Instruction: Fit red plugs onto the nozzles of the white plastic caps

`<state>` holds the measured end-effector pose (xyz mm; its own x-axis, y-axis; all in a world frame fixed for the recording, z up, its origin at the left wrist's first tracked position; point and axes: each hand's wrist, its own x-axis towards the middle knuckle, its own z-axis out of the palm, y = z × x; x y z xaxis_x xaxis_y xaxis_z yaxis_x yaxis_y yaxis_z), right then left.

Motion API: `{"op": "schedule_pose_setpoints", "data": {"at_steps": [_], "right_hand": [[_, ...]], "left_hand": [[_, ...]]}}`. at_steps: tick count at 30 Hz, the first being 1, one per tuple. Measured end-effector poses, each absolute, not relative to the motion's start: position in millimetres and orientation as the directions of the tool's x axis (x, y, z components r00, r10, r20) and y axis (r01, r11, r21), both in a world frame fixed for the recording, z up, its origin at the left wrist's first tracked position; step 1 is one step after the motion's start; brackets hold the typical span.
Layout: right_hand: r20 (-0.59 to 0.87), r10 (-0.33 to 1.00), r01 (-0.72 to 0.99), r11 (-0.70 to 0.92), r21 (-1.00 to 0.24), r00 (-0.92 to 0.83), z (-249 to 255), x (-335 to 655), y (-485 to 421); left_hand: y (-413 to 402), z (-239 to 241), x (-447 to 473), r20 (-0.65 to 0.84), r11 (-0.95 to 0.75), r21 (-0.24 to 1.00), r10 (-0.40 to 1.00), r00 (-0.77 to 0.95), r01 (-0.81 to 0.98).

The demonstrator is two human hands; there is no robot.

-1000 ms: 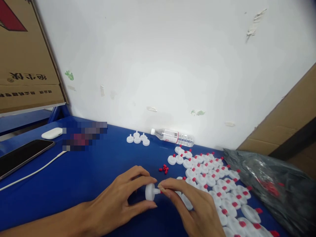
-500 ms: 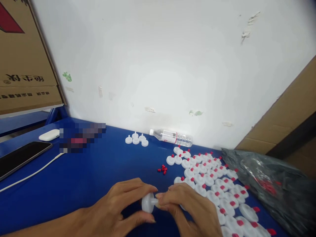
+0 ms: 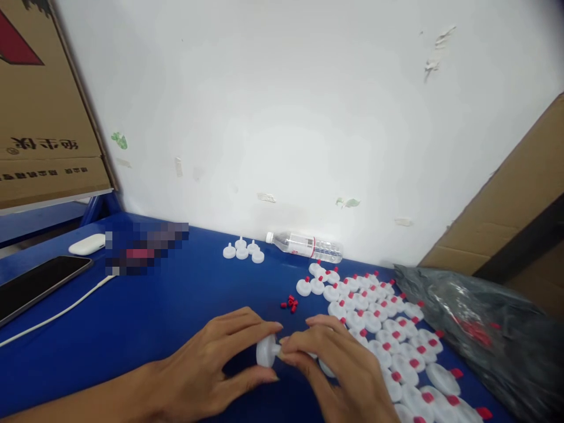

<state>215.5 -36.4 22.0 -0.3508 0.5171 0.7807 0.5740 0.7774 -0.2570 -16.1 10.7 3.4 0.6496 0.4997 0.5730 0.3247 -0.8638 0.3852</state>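
My left hand [image 3: 224,358] grips the round body of a white plastic nozzle cap [image 3: 265,351] between thumb and fingers, near the table's front. The cap lies on its side in the air, its narrow spout pointing right. Thumb and forefinger of my right hand [image 3: 337,367] pinch the end of that spout; whatever sits at the tip is hidden by the fingers. Just beyond my hands is a small pile of red tip covers [image 3: 289,304]. Many white caps with red tips [image 3: 372,320] spread over the table to the right, some partly behind my right hand.
Several white caps without red tips [image 3: 242,252] stand at the back, beside a clear bottle [image 3: 304,245] lying along the wall. A dark plastic bag [image 3: 484,329] holding red pieces is at the right. A phone [image 3: 42,285], white cable [image 3: 57,317] and white case [image 3: 87,244] lie left.
Both hands have risen slightly with the white cap between them. My right hand's fingers have shifted around the spout, with the knuckles lifted a little.
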Motion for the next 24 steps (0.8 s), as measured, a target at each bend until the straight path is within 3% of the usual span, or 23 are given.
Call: {"op": "schedule_pose_setpoints", "data": {"at_steps": [6,11,16,24], "right_hand": [[0.761,0.601,0.758,0.608,-0.237,-0.244,29,249,-25],[0.656,0.695,0.855,0.498,-0.145,-0.294,12,280,-11],[0.558,0.752,0.855,0.500,-0.135,-0.352,-3,289,-4],[0.506,0.788,0.853,0.492,-0.176,-0.350,8,284,-8]], "left_hand": [[48,3,-29,0.467,-0.740,0.321,0.667,0.580,0.592],[85,-7,-41,0.391,-0.589,0.292,0.793,0.467,0.754],[92,-15,-44,0.294,-0.553,0.252,0.825,0.482,0.794],[99,-9,-48,0.257,-0.523,0.243,0.847,0.466,0.817]]}}
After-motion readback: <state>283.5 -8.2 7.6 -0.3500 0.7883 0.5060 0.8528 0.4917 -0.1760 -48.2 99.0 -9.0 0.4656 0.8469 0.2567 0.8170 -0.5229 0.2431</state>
